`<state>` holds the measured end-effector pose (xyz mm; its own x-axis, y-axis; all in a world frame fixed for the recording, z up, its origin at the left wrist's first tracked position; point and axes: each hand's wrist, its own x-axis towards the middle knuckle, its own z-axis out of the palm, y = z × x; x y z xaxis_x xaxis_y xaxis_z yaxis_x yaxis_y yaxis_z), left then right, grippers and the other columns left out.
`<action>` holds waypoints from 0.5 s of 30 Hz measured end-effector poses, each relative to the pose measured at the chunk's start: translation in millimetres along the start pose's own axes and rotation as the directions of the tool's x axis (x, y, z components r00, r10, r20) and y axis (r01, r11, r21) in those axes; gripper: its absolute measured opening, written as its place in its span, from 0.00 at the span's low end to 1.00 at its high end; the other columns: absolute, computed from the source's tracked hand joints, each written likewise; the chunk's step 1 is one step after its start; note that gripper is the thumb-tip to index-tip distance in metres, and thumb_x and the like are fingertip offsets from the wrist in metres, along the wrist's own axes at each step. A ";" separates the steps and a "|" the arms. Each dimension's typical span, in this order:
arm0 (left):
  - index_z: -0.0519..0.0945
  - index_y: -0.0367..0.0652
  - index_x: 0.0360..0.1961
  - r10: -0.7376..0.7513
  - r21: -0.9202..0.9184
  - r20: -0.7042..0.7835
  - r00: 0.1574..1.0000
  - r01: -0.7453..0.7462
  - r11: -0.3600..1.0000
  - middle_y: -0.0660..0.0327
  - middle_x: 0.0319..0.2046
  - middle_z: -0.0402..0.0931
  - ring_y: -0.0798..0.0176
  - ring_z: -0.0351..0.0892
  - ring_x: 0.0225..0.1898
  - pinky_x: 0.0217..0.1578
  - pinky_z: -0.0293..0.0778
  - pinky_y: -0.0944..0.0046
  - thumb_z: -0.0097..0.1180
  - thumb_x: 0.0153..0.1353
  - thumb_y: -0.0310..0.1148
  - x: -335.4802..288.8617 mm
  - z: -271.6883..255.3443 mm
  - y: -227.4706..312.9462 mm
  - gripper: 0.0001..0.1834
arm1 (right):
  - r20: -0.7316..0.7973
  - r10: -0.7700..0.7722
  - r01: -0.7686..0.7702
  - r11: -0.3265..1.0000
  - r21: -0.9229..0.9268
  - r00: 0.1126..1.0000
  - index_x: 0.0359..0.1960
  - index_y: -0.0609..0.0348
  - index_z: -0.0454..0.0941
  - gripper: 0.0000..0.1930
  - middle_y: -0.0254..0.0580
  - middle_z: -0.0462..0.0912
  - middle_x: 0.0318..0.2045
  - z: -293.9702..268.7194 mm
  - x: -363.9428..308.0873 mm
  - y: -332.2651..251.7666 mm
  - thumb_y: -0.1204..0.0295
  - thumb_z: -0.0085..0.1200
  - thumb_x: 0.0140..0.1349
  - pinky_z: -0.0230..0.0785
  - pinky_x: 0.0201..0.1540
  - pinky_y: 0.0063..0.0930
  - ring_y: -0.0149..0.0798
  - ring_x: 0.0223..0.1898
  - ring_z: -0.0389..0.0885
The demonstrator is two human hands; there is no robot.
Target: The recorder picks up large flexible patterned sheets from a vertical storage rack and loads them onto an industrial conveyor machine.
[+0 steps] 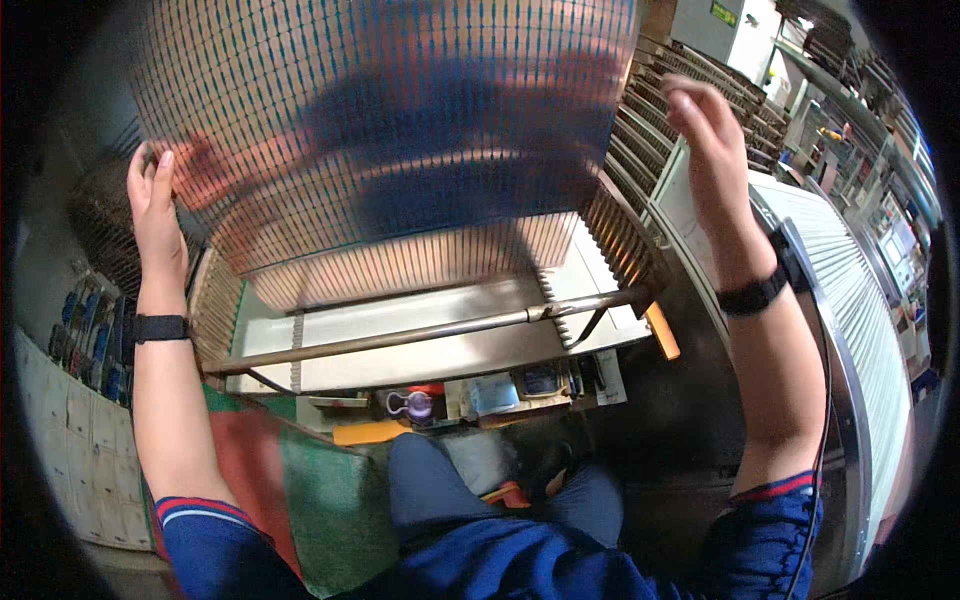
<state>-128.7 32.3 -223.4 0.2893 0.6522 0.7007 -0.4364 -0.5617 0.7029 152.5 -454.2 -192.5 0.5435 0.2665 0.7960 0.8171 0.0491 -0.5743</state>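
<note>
Left grip: the left hand (158,225) is placed at the panel's left edge, thumb and fingers slightly parted; whether the edge is pinched cannot be told.
Right grip: the right hand (712,160) is raised beside the panel's right edge, fingers loosely bent, with a gap seen between; nothing is seen held.
Panel: the large panel (430,120) is seen raised over the far part of the rack (625,245), its lower edge sloping.
Surface: the rack's white base (430,325) is crossed in front by a metal bar (450,332).
Below the rack: a purple object (413,405) and a blue box (493,393) are seen.
Room: the floor (250,455) is coloured red and green; pale drawers (85,440) are seen at left, ribbed white sheets (845,275) at right.
Materials: the panel is glossy, mirror-like and patterned with a blue-green grid; the rack's side walls are toothed like combs; the bar is round and worn.
</note>
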 end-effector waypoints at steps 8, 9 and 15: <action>0.64 0.38 0.71 0.526 0.427 -0.051 0.849 -0.457 0.780 0.47 0.72 0.60 0.49 0.59 0.73 0.72 0.55 0.52 0.57 0.71 0.43 35.6 10.2 49.4 0.33 | 0.812 0.173 0.123 0.950 -0.287 0.558 0.49 0.64 0.77 0.21 0.55 0.82 0.41 32.1 -118.1 -66.3 0.55 0.54 0.70 0.73 0.52 0.49 0.60 0.47 0.81; 0.66 0.39 0.70 0.629 0.521 0.022 0.777 -0.545 0.657 0.46 0.70 0.63 0.48 0.61 0.72 0.71 0.58 0.52 0.58 0.70 0.43 44.9 17.6 66.1 0.32 | 0.764 0.022 0.255 0.936 -0.241 0.644 0.47 0.63 0.78 0.21 0.54 0.82 0.38 41.0 -132.5 -63.1 0.54 0.53 0.70 0.72 0.51 0.50 0.59 0.44 0.82; 0.68 0.47 0.71 0.776 0.591 0.391 0.495 -0.781 0.202 0.48 0.67 0.69 0.46 0.66 0.70 0.69 0.62 0.49 0.53 0.70 0.51 66.5 125.5 162.2 0.33 | 0.460 -0.055 0.259 0.882 -0.393 0.886 0.33 0.55 0.79 0.13 0.43 0.81 0.24 76.8 -162.3 -43.8 0.58 0.54 0.69 0.69 0.37 0.45 0.50 0.30 0.83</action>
<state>-73.3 -79.4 -47.5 0.1375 -0.3115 0.9403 0.1892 -0.9235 -0.3336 13.7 -425.7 -311.1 0.3479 0.6763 0.6494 0.9373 -0.2663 -0.2248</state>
